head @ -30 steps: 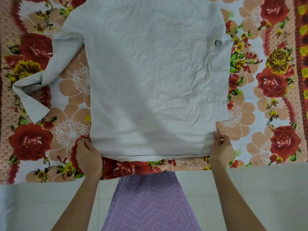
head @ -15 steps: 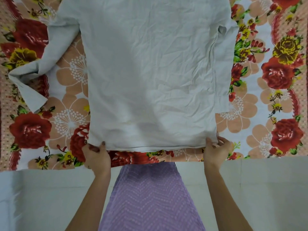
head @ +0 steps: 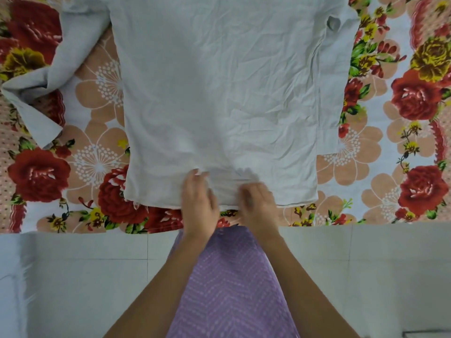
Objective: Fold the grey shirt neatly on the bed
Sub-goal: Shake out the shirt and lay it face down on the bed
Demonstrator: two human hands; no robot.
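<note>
Bedding printed with red roses and peach blossoms (head: 97,152) is bordered by pale floor tiles (head: 73,276); the creased grey long-sleeved shirt (head: 219,93) is spread upon it. Moved from the hem's corners to its middle, the left hand (head: 200,200) is laid flat-fingered; the right hand (head: 259,204) is blurred, its grip untold.

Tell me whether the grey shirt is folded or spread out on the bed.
Spread out. The grey shirt lies flat on the floral bedsheet, body at full width, one sleeve sprawled out sideways.
</note>
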